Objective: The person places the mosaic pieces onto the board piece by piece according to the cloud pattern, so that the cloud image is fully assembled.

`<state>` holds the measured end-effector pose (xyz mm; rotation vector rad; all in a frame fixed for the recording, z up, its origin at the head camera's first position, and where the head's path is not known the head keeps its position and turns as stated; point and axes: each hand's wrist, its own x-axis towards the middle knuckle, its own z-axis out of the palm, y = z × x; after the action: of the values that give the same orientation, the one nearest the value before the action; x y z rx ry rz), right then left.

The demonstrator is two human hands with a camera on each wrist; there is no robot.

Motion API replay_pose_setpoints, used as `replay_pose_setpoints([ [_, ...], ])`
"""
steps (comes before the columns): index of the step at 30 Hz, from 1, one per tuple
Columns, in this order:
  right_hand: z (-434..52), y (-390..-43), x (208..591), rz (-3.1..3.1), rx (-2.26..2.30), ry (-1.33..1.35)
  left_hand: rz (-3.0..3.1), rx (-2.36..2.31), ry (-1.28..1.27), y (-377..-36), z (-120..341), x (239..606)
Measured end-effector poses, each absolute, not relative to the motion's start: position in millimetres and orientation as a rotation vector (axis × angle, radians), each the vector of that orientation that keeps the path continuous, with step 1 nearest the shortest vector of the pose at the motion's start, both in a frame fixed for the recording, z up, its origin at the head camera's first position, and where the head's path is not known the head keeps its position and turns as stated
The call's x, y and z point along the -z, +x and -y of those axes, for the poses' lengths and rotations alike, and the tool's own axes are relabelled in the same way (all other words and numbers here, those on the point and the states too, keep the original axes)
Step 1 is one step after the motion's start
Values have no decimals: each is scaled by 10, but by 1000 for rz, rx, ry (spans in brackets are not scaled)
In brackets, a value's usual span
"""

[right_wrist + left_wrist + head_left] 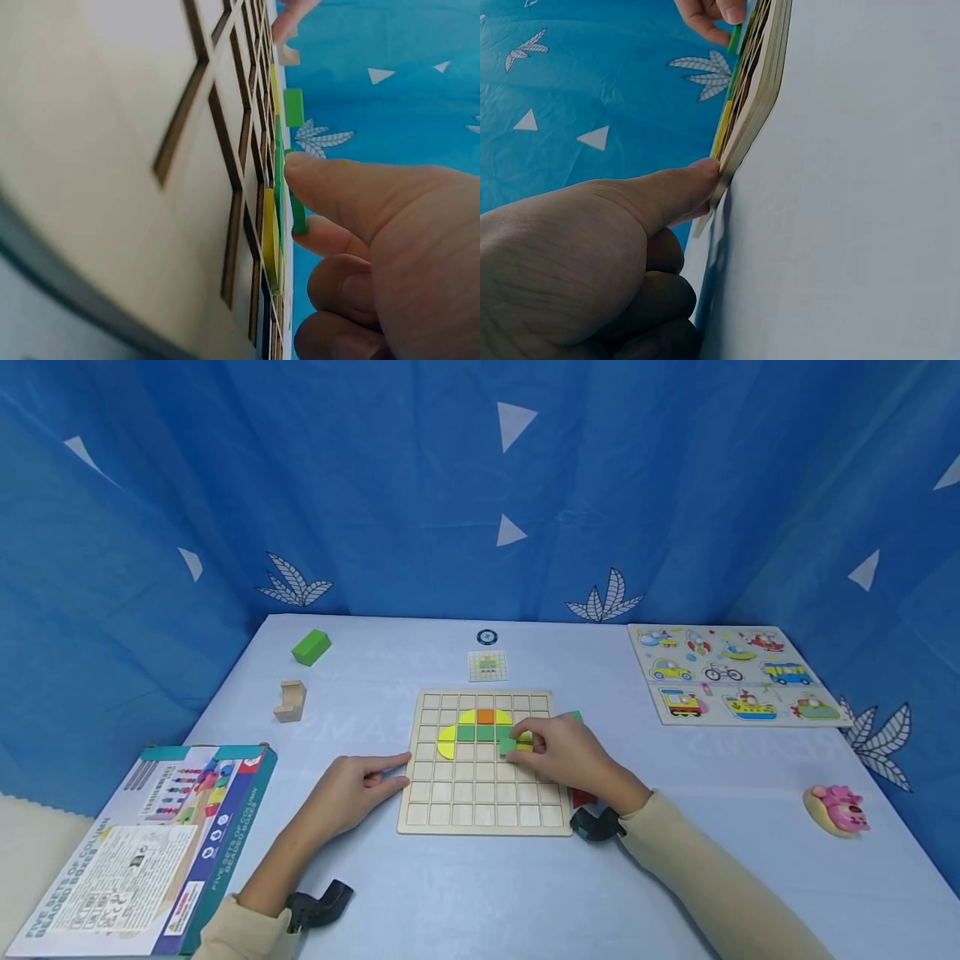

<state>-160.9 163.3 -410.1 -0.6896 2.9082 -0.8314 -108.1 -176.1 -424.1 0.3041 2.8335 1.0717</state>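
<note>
A wooden grid board lies on the table in the middle of the head view, its upper cells filled with yellow curved tiles, green tiles and an orange tile. My left hand touches the board's left edge with extended thumb and forefinger, the other fingers folded under. Between thumb and forefinger my right hand pinches a green square tile, just over the green and yellow tiles at the right of the pattern. The right hand and forearm cover part of the board's right side.
Beyond the board lie a small pattern card and a dark ring-shaped disc. A green block, a wooden cutout block and a toy box stand left. A vehicle puzzle and a pink figurine lie right.
</note>
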Motion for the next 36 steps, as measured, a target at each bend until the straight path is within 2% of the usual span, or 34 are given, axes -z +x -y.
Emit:
replay_pose_setpoints([
  [17, -1548, -1609, 4154, -2907, 755, -785, -2842, -1075, 294, -1075, 1790, 4252],
  [26, -1562, -1594, 4140, -2930, 722, -735, -2849, -1069, 305, -1076, 1773, 4257],
  [36, -1859, -1696, 3877, -2978, 862, -633, -2842, -1071, 315, -1082, 1760, 4239],
])
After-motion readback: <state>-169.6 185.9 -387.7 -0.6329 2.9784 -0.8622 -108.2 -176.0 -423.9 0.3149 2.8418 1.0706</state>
